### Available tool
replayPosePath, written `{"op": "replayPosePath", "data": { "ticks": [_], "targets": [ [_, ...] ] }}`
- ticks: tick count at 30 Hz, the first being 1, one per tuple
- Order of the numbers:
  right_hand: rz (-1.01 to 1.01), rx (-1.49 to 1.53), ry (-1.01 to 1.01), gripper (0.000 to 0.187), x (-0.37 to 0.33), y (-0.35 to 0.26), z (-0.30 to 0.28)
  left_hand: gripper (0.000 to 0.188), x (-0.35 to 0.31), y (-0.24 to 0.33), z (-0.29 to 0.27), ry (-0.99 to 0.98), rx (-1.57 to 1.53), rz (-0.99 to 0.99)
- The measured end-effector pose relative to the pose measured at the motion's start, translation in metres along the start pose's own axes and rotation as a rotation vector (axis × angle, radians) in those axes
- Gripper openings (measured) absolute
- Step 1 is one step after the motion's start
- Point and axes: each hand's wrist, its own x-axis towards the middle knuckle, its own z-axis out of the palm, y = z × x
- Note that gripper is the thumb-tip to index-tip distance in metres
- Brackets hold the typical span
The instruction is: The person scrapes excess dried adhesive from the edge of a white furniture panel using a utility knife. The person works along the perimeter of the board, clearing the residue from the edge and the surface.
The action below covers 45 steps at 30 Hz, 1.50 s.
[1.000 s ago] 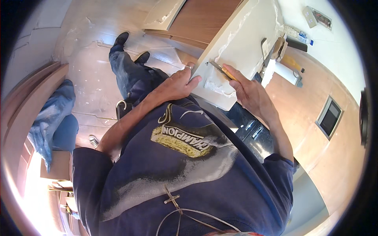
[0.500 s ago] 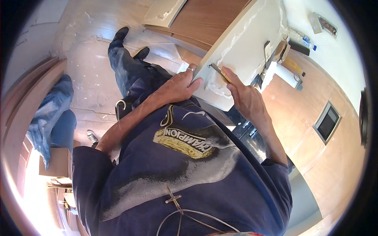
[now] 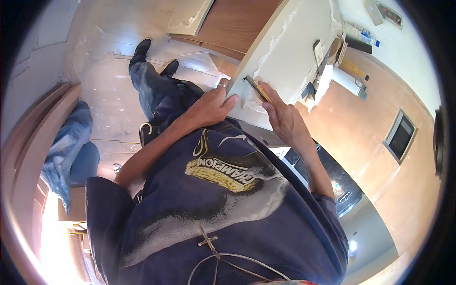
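A cream board (image 3: 289,52) with rough white smears along its top lies in front of me, one long edge toward my left. My left hand (image 3: 211,103) is closed on that edge, fingers curled down its side and thumb near the top; a ring shows on one finger. In my right hand (image 3: 285,118) is a slim tool with a yellow handle and dark metal blade (image 3: 255,88). Its tip meets the board's top close to the edge, a short way from my left fingers. Whether it is a knife or a chisel cannot be made out.
Brown wood panels (image 3: 242,23) lie beyond the board. At its far right are a white roll (image 3: 346,80), a yellow bottle (image 3: 355,69) and a clear bottle (image 3: 370,39). A framed dark panel (image 3: 400,137) lies farther right. Blue cloth (image 3: 69,147) hangs at the left.
The board, both hands and the tool appear slightly farther left in the picture, as the whole view has shifted. The tool tip stays by the board's edge and both grips hold.
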Motion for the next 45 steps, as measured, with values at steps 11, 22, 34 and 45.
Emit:
{"op": "replayPosePath", "data": {
  "ticks": [11, 22, 34, 45],
  "targets": [
    [0.066, -0.018, -0.157, 0.053, 0.002, -0.022, -0.032, 0.069, 0.005, 0.007, -0.01, -0.098, -0.033, -0.039],
    [0.167, 0.057, -0.153, 0.054, -0.007, -0.013, -0.044, 0.078, 0.008, 0.013, -0.005, -0.185, -0.026, 0.033],
    [0.419, 0.679, 0.197, 0.05, -0.048, 0.028, -0.018, 0.054, 0.03, 0.026, -0.024, -0.266, 0.032, 0.035],
    [0.58, 1.053, 0.397, 0.051, -0.058, -0.016, 0.043, 0.039, 0.067, 0.094, -0.075, -0.033, 0.623, 0.635]
  ]
}}
